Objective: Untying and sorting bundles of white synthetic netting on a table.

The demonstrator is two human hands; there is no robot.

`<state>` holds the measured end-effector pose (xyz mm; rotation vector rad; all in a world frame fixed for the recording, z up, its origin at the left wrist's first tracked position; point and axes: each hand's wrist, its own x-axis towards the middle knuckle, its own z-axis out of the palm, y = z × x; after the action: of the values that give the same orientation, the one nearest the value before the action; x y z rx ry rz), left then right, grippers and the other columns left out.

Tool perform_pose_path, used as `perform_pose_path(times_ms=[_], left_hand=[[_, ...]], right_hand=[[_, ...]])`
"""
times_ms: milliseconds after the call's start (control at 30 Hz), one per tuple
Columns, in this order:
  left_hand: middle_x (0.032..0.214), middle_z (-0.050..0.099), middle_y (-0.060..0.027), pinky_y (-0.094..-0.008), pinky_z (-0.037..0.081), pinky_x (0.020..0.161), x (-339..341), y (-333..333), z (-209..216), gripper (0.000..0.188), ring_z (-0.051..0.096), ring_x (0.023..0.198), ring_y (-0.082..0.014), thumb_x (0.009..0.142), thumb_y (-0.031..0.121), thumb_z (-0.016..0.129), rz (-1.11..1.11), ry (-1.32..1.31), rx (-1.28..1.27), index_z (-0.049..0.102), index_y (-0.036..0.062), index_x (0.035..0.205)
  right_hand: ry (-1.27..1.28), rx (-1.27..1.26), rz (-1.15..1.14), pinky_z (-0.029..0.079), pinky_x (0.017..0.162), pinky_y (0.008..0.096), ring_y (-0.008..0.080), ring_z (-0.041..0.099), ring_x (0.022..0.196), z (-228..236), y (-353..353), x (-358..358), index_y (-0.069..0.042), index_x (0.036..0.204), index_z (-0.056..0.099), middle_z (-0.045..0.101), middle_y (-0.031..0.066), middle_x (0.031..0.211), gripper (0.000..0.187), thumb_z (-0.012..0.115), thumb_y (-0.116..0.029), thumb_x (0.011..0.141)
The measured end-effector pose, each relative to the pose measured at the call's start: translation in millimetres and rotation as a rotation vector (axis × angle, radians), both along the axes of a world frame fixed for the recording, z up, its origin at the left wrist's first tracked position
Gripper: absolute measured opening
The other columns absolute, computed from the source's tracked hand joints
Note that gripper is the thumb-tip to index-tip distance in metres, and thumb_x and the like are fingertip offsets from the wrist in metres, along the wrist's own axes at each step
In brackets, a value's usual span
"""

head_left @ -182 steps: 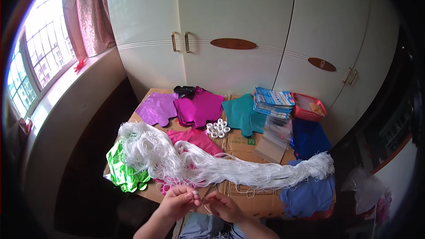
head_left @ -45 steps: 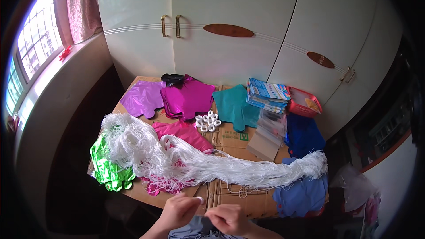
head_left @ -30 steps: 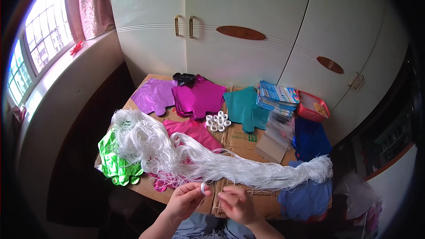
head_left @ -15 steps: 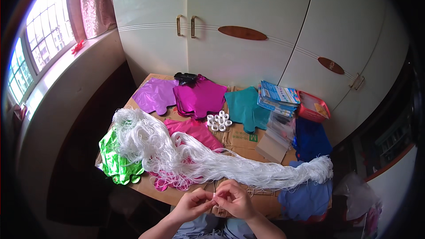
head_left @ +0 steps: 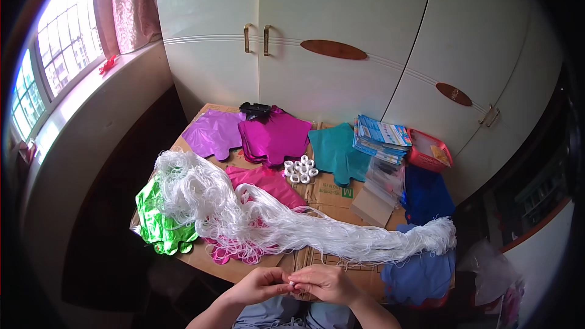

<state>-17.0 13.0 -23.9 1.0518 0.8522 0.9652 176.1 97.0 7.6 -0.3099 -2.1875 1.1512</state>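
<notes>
String work sits at the bottom centre of the frame: a small white ring [head_left: 292, 282] is pinched where the two hands meet, just below the near edge of the surface [head_left: 244, 268]. The left hand [head_left: 259, 284] and the right hand [head_left: 326, 283] press together, fingers curled tight around the ring and, it seems, a thin white strand; the strand itself is too fine to make out. Doing this well likely means keeping the pinch firm and close to the body, and drawing only one strand free so the rest does not follow.

Just above the hands, a long bundle of white string [head_left: 317, 237] runs from a loose heap at middle left to a cut end at right, and could snag. More white rings [head_left: 300, 169] cluster at centre. Foil sheets lie around: green [head_left: 159, 225] at left, pink [head_left: 268, 183], purple [head_left: 213, 134], magenta [head_left: 277, 137], teal [head_left: 335, 152]. A red basket [head_left: 426, 152] stands at the right.
</notes>
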Motion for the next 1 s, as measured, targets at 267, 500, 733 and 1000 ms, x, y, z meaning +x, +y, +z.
perform_pose_path(times_ms=[267, 500, 733, 1000], left_hand=[[0.094, 0.06, -0.0049, -0.0248, 0.046, 0.077, -4, 6, 2, 0.03, 0.058, 0.088, -0.0128, 0.083, -0.001, 0.062, 0.176, -0.215, -0.016, 0.042, 0.0063, 0.104], [0.128, 0.047, -0.0127, -0.0297, 0.045, 0.088, -11, 15, 6, 0.036, 0.053, 0.102, -0.0149, 0.08, -0.006, 0.06, 0.535, -0.2, 0.115, 0.044, 0.0065, 0.11], [0.111, 0.057, -0.011, -0.0285, 0.043, 0.089, -26, 2, -6, 0.019, 0.054, 0.101, -0.0155, 0.083, -0.004, 0.057, 0.543, -0.221, 0.113, 0.052, 0.0005, 0.101], [0.091, 0.063, -0.0093, -0.0297, 0.045, 0.08, -29, -5, -11, 0.01, 0.059, 0.086, -0.0159, 0.082, 0.001, 0.06, 0.613, -0.162, 0.058, 0.056, 0.0016, 0.091]], right_hand=[[-0.198, -0.266, -0.052, 0.048, 0.062, 0.0248, 0.0128, 0.063, 0.07, 4, 14, -6, -0.004, 0.09, 0.066, 0.066, 0.0062, 0.081, 0.011, 0.065, -0.006, 0.079], [-0.103, -0.581, -0.094, 0.047, 0.062, 0.0214, 0.0059, 0.058, 0.068, -26, 124, -62, 0.0, 0.086, 0.065, 0.065, 0.0016, 0.075, 0.01, 0.066, -0.007, 0.08], [-0.075, -0.311, -0.68, 0.047, 0.055, 0.0234, 0.0092, 0.059, 0.062, -48, 246, -91, -0.001, 0.08, 0.062, 0.064, 0.0044, 0.074, 0.007, 0.065, -0.007, 0.077], [-0.104, 0.488, -0.496, 0.049, 0.056, 0.0359, 0.0264, 0.061, 0.065, -62, 206, -115, -0.005, 0.077, 0.058, 0.06, 0.0096, 0.074, 0.007, 0.063, -0.009, 0.073]])
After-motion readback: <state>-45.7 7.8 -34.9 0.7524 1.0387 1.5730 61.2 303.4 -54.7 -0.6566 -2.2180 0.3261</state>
